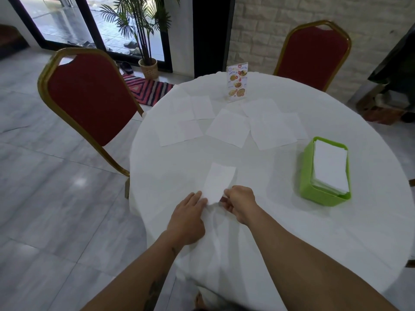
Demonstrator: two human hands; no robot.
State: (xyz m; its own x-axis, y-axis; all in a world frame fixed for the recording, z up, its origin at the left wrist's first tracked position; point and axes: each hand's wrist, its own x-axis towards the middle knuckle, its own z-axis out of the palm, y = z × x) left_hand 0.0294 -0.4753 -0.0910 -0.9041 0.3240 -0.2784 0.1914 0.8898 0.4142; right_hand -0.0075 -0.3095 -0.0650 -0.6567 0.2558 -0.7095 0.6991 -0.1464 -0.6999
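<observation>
A folded white napkin [219, 182] lies as a narrow strip on the round table with a white cloth [269, 209], close to its near edge. My left hand [189, 217] pinches the strip's near left corner. My right hand [239, 204] pinches its near right corner with curled fingers. Several unfolded white napkins [229, 129] lie spread flat across the far middle of the table. A green plastic basket [314, 189] at the right holds a stack of folded white napkins [330, 167].
A menu card stand [237, 81] is upright at the table's far side. Two red chairs with gold frames stand at the far left [89, 95] and far right [314, 57]. A potted palm [147, 63] and a striped mat [150, 88] are on the tiled floor beyond.
</observation>
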